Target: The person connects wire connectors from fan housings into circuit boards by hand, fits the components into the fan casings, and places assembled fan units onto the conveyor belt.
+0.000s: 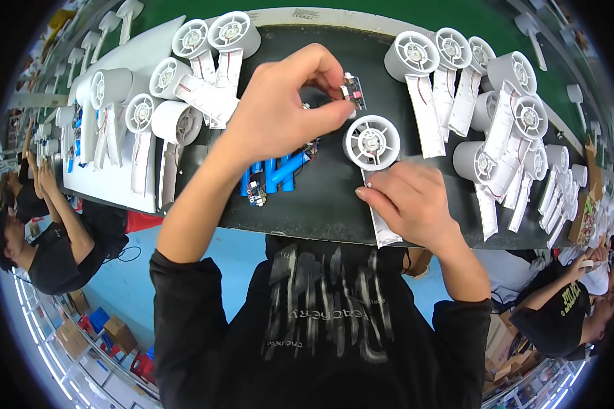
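Observation:
Between the thumb and forefinger of my left hand (pixel 286 105) is a small circuit board (pixel 357 94), held up above the dark tabletop. Just below it lies a white fan housing (pixel 373 142) with a round spoked grille and an open half handle (pixel 387 230) pointing toward me. My right hand (pixel 411 204) is over the upper part of that handle, its fingers curled and the thumb pressed near the forefinger. What that pinch holds is too small to make out. Blue cylindrical battery cells (pixel 288 170), with another small circuit board (pixel 256 193) beside them, lie under my left wrist.
White fan housings (pixel 416 54) stand grouped on the right side of the dark table (pixel 307 221). More fan housings (pixel 189 39) are at the left, some on a white sheet (pixel 133 184). Co-workers sit at both sides, one person (pixel 54 235) at the left.

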`<state>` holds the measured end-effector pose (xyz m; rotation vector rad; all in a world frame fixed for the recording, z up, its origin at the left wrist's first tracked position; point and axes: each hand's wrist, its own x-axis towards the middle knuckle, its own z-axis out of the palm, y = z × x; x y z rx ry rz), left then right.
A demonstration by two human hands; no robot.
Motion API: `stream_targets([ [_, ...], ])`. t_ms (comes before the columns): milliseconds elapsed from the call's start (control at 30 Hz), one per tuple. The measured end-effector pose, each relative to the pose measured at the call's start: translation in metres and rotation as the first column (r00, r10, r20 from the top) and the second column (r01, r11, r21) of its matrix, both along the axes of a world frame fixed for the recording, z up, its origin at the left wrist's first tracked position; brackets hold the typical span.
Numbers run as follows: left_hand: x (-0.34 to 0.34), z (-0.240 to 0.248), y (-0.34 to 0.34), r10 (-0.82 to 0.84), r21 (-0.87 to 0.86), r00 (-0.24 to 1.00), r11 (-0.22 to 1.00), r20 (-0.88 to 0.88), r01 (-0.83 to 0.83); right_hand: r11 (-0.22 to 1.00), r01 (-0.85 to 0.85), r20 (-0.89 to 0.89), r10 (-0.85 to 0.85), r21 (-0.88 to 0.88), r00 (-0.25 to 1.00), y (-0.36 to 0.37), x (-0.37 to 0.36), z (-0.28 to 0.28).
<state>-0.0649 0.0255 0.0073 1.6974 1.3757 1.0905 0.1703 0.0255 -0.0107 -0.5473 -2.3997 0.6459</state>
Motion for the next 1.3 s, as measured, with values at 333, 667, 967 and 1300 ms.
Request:
stream_targets([
  [333, 0.018, 0.016, -0.022, 0.072, -0.189, 0.950, 0.982, 0.304, -0.014, 0.996, -0.075, 0.166, 0.082, -0.047, 0.983, 0.014, 0.006, 0.011],
  [667, 0.025, 0.009, -0.033, 0.058, 0.063, 0.998, 0.996, -0.025, -0.056, 0.938, 0.255, 0.191, -0.213, -0.234, 0.958, -0.014, 0.013, 0.024],
  [967, 0.036, -0.003, -0.034, 0.086, 0.278, 0.883, 0.959, -0.461, 0.052, 0.940, 0.272, 0.066, -0.264, -0.206, 0.962, -0.013, 0.011, 0.018],
  [1300, 0.053, 0.000, -0.049, -0.013, 0.201, 0.973, 0.978, -0.231, 0.061, 0.889, 0.294, -0.003, -0.315, -0.350, 0.949, -0.013, 0.000, 0.017],
])
